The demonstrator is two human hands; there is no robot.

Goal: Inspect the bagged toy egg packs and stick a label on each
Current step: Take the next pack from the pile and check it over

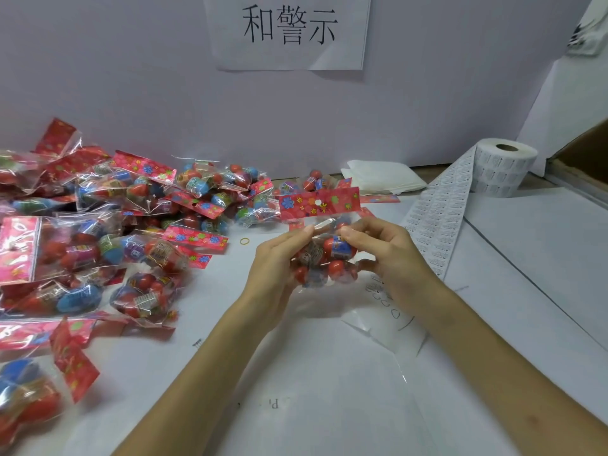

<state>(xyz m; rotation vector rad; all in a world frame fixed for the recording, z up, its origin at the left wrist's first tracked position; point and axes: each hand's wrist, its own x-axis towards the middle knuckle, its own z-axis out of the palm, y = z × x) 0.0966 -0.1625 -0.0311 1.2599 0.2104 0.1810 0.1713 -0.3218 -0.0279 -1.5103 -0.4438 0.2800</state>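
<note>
Hanging between left grip [276, 262] and right grip [389, 255], the egg pack [330, 258] is pinched by both

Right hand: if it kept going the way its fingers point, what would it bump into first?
The right hand points leftward and pinches the egg pack, so the pack comes first. Beyond it, the left hand gripping the other side seems next, though depth is unclear.
</note>
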